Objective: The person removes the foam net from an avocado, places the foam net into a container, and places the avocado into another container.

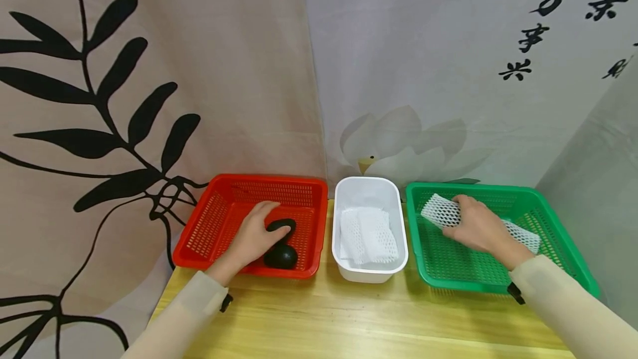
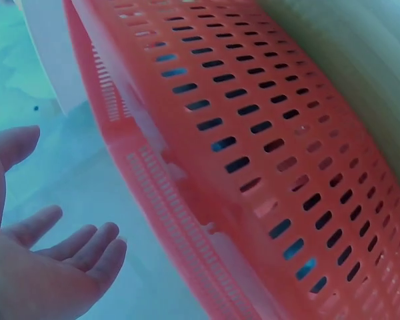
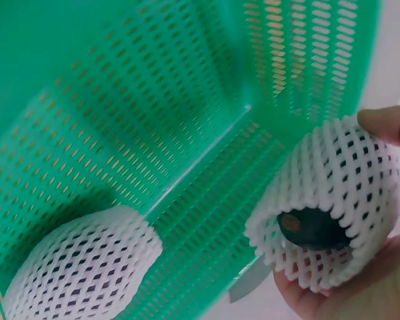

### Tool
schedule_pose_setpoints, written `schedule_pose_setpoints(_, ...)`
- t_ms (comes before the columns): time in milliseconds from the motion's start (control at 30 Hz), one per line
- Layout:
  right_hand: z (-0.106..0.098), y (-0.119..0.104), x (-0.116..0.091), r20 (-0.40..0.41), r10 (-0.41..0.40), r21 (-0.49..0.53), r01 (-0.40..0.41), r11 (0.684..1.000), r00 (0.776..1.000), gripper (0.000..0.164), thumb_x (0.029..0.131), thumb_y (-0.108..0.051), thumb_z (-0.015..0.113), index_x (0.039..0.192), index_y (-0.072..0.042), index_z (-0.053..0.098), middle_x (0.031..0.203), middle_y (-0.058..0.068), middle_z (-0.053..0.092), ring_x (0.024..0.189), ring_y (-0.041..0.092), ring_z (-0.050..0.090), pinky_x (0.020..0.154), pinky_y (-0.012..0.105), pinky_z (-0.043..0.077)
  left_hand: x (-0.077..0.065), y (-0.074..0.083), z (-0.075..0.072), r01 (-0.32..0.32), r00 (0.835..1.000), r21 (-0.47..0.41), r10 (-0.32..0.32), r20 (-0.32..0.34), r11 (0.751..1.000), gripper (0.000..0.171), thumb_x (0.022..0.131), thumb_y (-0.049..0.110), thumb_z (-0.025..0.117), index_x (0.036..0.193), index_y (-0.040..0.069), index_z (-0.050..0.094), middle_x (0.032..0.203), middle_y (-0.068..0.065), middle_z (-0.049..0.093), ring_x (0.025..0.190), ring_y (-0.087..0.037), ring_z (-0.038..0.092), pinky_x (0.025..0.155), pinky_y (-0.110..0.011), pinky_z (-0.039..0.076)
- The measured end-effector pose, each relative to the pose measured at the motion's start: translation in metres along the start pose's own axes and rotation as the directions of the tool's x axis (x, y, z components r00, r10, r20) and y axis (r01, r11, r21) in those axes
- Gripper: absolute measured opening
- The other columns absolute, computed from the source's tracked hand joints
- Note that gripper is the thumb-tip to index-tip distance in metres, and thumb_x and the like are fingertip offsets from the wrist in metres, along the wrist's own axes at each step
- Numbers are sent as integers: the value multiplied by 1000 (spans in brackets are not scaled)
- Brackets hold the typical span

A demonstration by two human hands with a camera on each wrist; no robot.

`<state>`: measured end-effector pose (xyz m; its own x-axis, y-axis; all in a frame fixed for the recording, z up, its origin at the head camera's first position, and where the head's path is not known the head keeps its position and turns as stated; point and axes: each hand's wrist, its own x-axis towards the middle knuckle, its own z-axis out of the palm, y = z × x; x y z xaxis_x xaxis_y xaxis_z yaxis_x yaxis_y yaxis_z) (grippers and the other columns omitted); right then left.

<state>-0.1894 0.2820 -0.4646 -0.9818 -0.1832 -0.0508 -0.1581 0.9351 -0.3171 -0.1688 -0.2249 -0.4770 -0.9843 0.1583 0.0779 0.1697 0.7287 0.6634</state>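
Note:
Over the red basket [image 1: 199, 231], my left hand [image 1: 256, 235] reaches with its fingers relaxed and spread. Two dark avocados lie beside it: the rear avocado [image 1: 282, 228] by the thumb, the front avocado [image 1: 281, 257] nearer the rim. In the left wrist view the left hand [image 2: 60, 260] has nothing between its fingers. My right hand [image 1: 478, 226] grips an avocado in a white foam net sleeve [image 1: 441, 211] inside the green basket [image 1: 433, 270]. Through the sleeve's mouth, the avocado's dark end [image 3: 317, 230] shows. Another netted avocado [image 1: 522, 235] lies in that basket, partly behind the right wrist.
Between the baskets stands a white plastic tub [image 1: 369, 275] holding flat white foam net sleeves [image 1: 369, 234]. All three containers rest on a wooden table [image 1: 339, 314], against a printed cloth backdrop [image 1: 249, 71].

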Motion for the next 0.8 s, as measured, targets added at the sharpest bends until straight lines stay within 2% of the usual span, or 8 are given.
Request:
schedule_pose_setpoints(367, -9, -14, -26, -138, -63, 55, 71, 996, 988, 73, 77, -35, 70, 135, 0, 41, 129, 22, 46, 109, 37, 46, 76, 54, 43, -14, 20, -3, -96, 995, -8, 95, -33, 995, 63, 84, 45, 67, 138, 20, 45, 143, 0, 38, 130, -23, 39, 100, -48, 39)
schedule_pose_setpoints(633, -10, -28, -44, -204, -125, 57, 139, 989, 971, 71, 76, -36, 72, 134, -6, 45, 125, 16, 49, 103, 31, 48, 69, 48, 43, -22, 31, -3, -127, 991, -56, 124, -55, 990, 59, 84, 45, 67, 136, 23, 48, 143, 4, 38, 130, -21, 39, 99, -49, 39)
schedule_pose_setpoints(800, -6, -38, -52, -266, -186, 39, 203, 978, 946, 70, 70, -30, 75, 130, -5, 49, 119, 12, 53, 98, 26, 48, 69, 44, 43, -29, 38, -2, -144, 989, -71, 140, -53, 987, 58, 85, 44, 66, 136, 24, 48, 143, 5, 38, 129, -20, 39, 99, -50, 40)
